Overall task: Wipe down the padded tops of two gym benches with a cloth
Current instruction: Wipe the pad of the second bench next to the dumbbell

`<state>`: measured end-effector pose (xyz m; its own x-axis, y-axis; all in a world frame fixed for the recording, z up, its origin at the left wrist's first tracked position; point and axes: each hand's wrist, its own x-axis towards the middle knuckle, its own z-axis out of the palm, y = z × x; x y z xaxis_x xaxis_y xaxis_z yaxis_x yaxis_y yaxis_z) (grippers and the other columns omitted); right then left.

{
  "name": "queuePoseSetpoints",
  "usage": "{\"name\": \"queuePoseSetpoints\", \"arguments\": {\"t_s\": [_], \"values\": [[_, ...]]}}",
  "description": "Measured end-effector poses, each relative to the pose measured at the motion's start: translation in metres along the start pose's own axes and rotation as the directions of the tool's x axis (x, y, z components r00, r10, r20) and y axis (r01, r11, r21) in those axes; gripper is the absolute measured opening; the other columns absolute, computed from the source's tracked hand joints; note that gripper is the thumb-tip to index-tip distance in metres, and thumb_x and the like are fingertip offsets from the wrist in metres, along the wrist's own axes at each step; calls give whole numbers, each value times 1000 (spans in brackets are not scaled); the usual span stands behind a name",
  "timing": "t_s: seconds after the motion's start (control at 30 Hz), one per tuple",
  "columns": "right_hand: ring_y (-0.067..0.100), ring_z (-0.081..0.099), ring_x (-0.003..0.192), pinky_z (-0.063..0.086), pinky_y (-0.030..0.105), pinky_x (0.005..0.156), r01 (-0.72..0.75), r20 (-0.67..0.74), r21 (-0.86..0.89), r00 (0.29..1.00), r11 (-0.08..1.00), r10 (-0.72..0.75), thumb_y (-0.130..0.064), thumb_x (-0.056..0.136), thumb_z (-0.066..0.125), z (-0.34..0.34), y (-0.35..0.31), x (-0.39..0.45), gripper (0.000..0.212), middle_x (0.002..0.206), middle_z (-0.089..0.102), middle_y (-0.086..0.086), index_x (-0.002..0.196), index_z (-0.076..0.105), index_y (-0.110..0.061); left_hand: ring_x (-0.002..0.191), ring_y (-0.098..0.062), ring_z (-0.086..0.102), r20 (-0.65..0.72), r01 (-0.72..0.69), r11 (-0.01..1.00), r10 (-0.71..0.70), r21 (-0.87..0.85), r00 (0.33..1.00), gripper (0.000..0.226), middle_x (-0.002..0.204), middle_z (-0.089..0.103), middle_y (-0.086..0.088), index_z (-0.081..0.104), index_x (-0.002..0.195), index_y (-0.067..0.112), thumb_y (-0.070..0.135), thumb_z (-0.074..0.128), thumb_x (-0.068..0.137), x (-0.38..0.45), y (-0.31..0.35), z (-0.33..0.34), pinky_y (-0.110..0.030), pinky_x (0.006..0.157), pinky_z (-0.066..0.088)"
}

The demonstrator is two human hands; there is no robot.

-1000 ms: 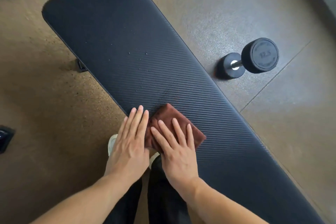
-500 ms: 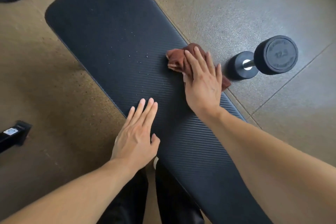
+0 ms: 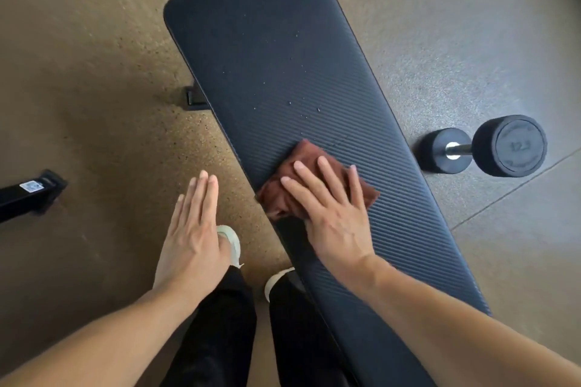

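Right hand (image 3: 333, 214) is flat, fingers straight, pressing the brown cloth (image 3: 284, 198) onto the bench pad (image 3: 283, 50) mid-frame at its near edge. Droplets (image 3: 317, 110) sit just beyond, up the pad's long axis toward upper left. Left hand (image 3: 193, 229) hovers open, off the pad.

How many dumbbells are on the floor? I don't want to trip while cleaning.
1. The dumbbell lies on the floor to the right of the bench, level with the cloth. Others may lie outside the picture.
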<state>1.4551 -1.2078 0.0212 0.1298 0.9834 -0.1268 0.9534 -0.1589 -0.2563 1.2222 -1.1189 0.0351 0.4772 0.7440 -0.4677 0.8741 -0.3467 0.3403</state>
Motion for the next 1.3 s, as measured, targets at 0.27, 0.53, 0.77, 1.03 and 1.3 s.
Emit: {"name": "queuePoseSetpoints", "arguments": {"t_s": [0.27,0.53,0.77,1.03,1.3], "values": [[19,23,156,12,59,125,-742,-109,297,599,601,793,-39,103,39,-30,51,89,55,166,33,-15,158,32,-39,155,-11,-14,-38,33,991,-39,-132,999,98,169,-11,-1,-15,160,17,9,55,91,4,-2,-5,-36,127,2],[31,14,159,6,66,125,-33,81,-29,996,999,35,-28,96,64,17,-77,28,71,168,31,-5,158,33,-38,155,-16,-13,-53,52,989,-60,-141,997,106,169,-14,-4,-23,157,18,10,59,91,-2,-20,-10,-40,128,8],[35,9,159,4,72,122,92,134,-83,988,992,-80,-38,105,52,-17,-44,136,50,167,31,-3,154,40,-39,155,-17,-13,-55,122,986,-129,-113,990,95,169,-15,-4,-18,158,15,15,52,94,-4,-50,-8,-38,128,4],[32,15,159,10,65,126,683,391,-113,698,721,-600,-40,96,60,-30,-49,160,44,162,42,-8,140,59,-36,156,-19,-9,-76,198,965,-214,-169,974,95,169,-14,-6,-13,160,14,22,56,94,-17,-50,4,-40,128,7],[26,56,131,12,55,127,986,811,-62,141,156,-568,-54,98,56,-28,-78,196,35,125,69,-5,127,60,-35,156,-22,-7,-107,132,974,-154,-185,982,97,169,-12,-9,-11,160,12,20,58,93,-18,-58,0,-41,128,7]]}}
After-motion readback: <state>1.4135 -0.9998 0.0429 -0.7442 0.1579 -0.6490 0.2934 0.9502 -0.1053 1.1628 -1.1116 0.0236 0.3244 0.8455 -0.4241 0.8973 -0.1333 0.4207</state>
